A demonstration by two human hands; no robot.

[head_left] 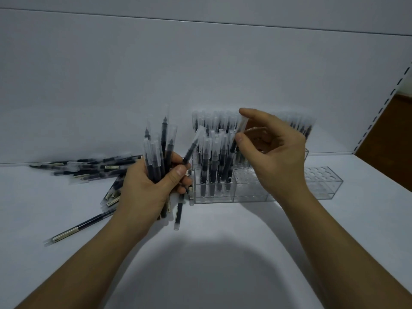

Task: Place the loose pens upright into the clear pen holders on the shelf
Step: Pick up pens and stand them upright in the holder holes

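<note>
The right hand (pixel 270 150) is pinching one pen (pixel 231 148) between thumb and forefinger, lowering it toward the front holder (pixel 214 192) below its fingertips, while the left hand (pixel 151 186) is clutching a bundle of pens (pixel 159 150); next it likely needs aligning with a free hole.

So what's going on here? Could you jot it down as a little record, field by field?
surface: white shelf
left hand: grips a bundle of pens, caps up
right hand: fingers pinch one pen over the holder
front holder: clear, left part filled with upright pens, right holes empty
far-right holder: clear, empty
loose pens: lying flat at left
</note>
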